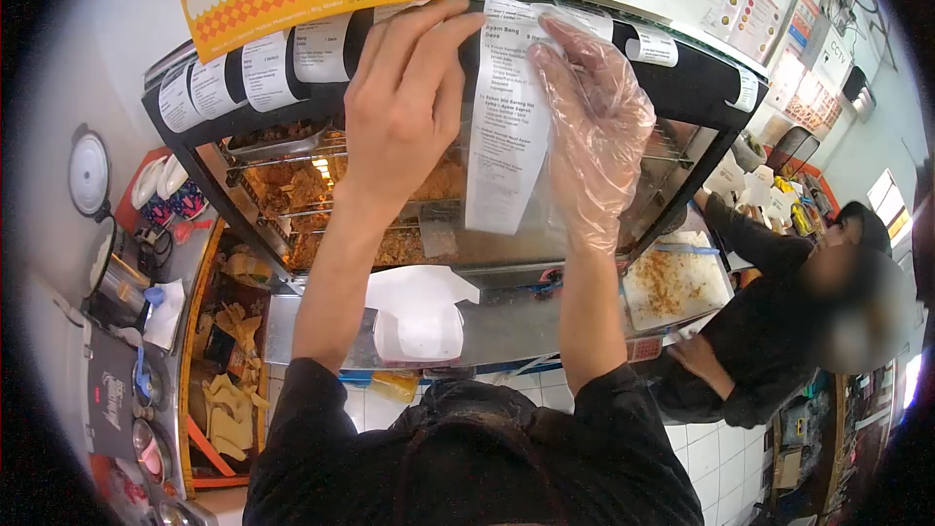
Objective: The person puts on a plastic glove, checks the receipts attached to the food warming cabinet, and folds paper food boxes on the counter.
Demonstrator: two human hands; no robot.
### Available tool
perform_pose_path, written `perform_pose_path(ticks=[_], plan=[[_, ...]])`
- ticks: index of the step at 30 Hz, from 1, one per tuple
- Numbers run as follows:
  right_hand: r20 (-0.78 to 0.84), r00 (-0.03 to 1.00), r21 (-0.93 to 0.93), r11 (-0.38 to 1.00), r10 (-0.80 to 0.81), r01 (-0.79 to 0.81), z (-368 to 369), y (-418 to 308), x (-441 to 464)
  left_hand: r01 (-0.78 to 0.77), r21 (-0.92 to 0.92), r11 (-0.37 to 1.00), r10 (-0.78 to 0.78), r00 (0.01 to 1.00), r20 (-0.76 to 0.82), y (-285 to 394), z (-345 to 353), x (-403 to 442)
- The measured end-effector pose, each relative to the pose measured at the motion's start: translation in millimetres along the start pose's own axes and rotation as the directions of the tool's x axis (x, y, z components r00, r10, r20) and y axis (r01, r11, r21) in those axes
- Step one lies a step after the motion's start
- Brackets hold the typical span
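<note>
One long printed slip [506,146] hangs in front of the black rail [682,83] along the top of a glass-fronted cabinet [716,151], its lower end free over the glass. By its right edge, near the top, the slip is grasped between the thumb and fingers of the gloved right hand [599,127]. The bare left hand [404,102] is raised to the rail with its fingertips at the slip's upper left edge; whether the paper is gripped there or only touched cannot be told. The step in hand is judged to be the placing of the slip at the rail, where shorter slips [268,68] are already lined up. For the next move, a level top edge and even pressure from both hands seem called for, so that the thin paper is not creased. Below, an open white box [419,326] is set on the metal surface [506,326], touched by neither hand.
</note>
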State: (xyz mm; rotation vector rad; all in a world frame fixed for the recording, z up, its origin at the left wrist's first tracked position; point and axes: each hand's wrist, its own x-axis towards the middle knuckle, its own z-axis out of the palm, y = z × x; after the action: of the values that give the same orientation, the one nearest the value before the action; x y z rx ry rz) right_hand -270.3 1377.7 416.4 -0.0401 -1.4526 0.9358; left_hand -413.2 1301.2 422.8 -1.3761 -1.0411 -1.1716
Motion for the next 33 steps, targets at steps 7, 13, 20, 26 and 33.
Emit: perform_pose_path(ticks=[7,13,20,26,33], plan=[[0.015,0.998,-0.062,0.996,0.062,-0.061,4,10,8,-0.165,0.032,0.986,0.156,0.969,0.191,-26,0,-1],[0.061,0.997,-0.110,0.992,-0.049,0.056,9,5,11,-0.118,0.038,0.992,0.111,0.982,0.152,-37,-2,-5],[0.029,1.000,-0.104,0.995,0.006,-0.003,11,19,11,-0.142,0.051,0.989,0.126,0.964,0.234,-45,-4,-2],[0.037,0.996,-0.178,0.980,-0.081,0.086,15,14,9,-0.114,-0.020,0.993,0.116,0.980,0.161,-48,-5,-4],[0.012,0.998,-0.177,0.982,0.068,-0.064,16,7,3,-0.153,-0.040,0.987,0.158,0.968,0.195,-57,-6,-2]])
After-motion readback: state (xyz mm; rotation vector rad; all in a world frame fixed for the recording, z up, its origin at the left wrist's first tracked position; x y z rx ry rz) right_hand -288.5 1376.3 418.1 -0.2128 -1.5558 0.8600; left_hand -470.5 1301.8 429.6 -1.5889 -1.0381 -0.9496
